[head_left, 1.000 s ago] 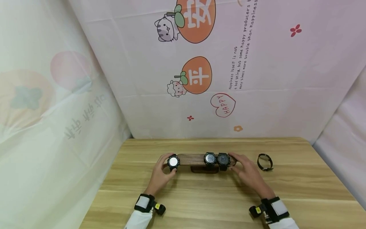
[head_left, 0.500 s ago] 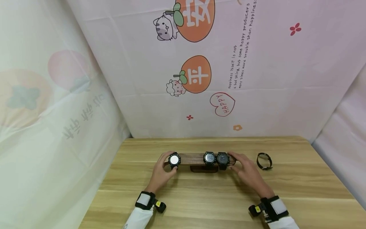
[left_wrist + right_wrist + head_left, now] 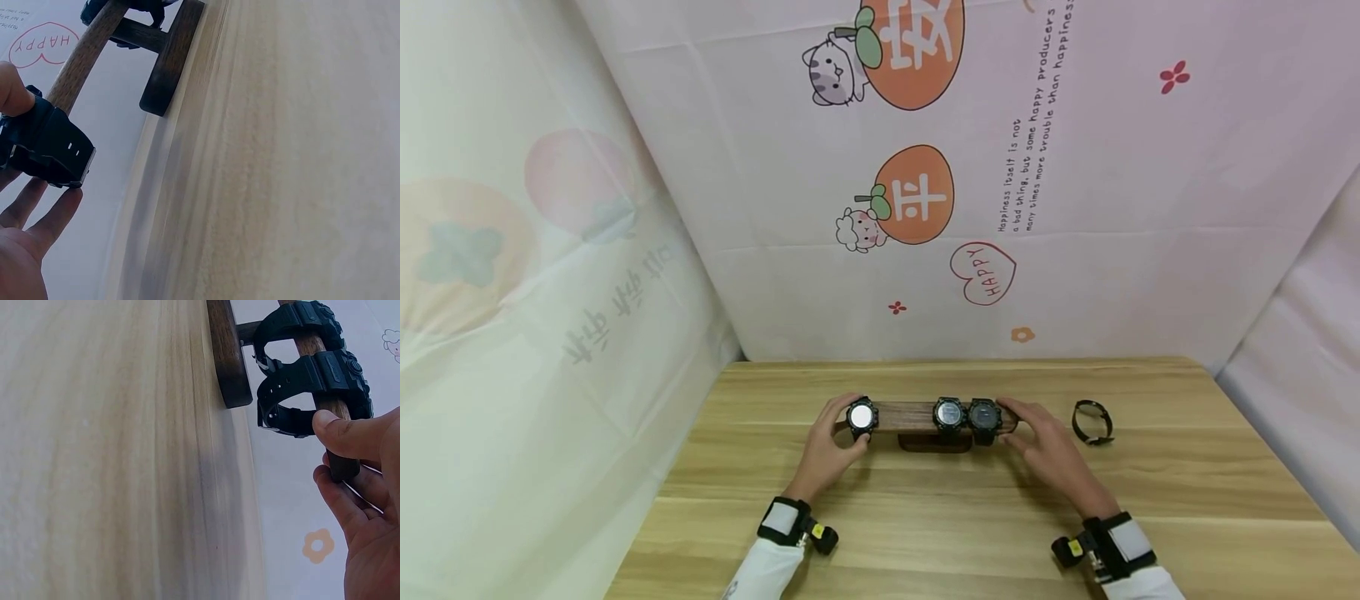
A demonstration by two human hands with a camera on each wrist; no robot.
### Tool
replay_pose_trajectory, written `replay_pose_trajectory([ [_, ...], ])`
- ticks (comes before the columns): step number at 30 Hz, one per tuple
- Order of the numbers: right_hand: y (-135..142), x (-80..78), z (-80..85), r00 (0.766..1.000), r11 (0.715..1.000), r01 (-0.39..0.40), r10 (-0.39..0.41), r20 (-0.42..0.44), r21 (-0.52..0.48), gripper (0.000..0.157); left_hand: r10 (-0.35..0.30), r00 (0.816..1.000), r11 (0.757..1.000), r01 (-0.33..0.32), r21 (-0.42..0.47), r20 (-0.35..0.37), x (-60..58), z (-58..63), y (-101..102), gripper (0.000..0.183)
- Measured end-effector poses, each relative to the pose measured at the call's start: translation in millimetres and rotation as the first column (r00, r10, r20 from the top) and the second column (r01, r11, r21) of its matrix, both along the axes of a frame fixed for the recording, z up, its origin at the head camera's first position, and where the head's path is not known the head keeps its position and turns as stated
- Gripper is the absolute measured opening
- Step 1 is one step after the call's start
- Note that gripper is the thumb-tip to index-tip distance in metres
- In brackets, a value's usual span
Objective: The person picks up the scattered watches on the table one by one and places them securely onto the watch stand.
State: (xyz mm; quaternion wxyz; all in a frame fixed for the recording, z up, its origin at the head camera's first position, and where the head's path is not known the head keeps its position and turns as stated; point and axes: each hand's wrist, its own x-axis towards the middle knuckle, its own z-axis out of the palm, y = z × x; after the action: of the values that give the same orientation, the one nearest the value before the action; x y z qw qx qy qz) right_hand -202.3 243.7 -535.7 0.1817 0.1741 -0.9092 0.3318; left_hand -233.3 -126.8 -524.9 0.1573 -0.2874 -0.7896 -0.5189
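- Stand (image 3: 906, 417) of dark wood, a level bar raised on a post over a base (image 3: 935, 444), sits on the pale wooden surface (image 3: 940, 517).
- At the stand's left end I see the bright-dialled watch (image 3: 861, 417), its strap looped round the bar.
- The left hand (image 3: 827, 454) has its grip on that watch, pinching it between thumb and fingers, thumb on the side nearer the person.
- The right hand (image 3: 1048, 446) has its grip on the stand's right end, thumb on one side of the bar and fingers on the other.
- Just beside that hand, on the stand's right half, hangs the dark-dialled watch (image 3: 984, 415); next to it, further left along the bar, is the grey-dialled watch (image 3: 950, 413).
- Bare wood shows on the stand between the grey-dialled watch and the one in the left hand.
- Well apart, to the right of the stand, a thin black band (image 3: 1092, 422) lies curled in a ring.
- Behind the stand hangs a white printed cloth (image 3: 805, 308), with a red heart (image 3: 983, 273) on it.
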Motion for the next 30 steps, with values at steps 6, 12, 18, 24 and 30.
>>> replay_pose_trajectory([
  [6, 0.2, -1.2, -1.1, 1.0, 1.0, -0.001, 0.001, -0.004, -0.002, 0.066, 0.01, 1.0, 1.0, -0.01, 0.009, 0.013, -12.6, -17.8, 0.0, 0.071],
  [12, 0.5, -2.3, -2.2, 1.0, 1.0, 0.002, -0.002, -0.019, 0.005, 0.066, -0.003, 0.999, 1.0, 0.004, -0.02, 0.05, -18.0, -24.9, -3.1, 0.068],
  [18, 0.4, -2.4, -2.9, 1.0, 1.0, 0.004, -0.004, -0.022, 0.011, 0.065, -0.017, 1.0, 0.999, 0.018, -0.046, 0.024, -19.1, -24.9, -2.2, 0.064],
  [24, 0.3, -1.8, -3.1, 1.0, 1.0, 0.007, -0.007, -0.022, 0.012, 0.066, -0.002, 1.0, 0.997, 0.002, -0.082, 0.001, -20.5, -27.4, -2.5, 0.063],
  [30, 0.4, -2.6, -3.8, 1.0, 1.0, 0.006, -0.006, -0.029, 0.006, 0.067, 0.023, 0.999, 0.992, -0.019, -0.124, 0.032, -19.2, -25.5, -3.7, 0.065],
])
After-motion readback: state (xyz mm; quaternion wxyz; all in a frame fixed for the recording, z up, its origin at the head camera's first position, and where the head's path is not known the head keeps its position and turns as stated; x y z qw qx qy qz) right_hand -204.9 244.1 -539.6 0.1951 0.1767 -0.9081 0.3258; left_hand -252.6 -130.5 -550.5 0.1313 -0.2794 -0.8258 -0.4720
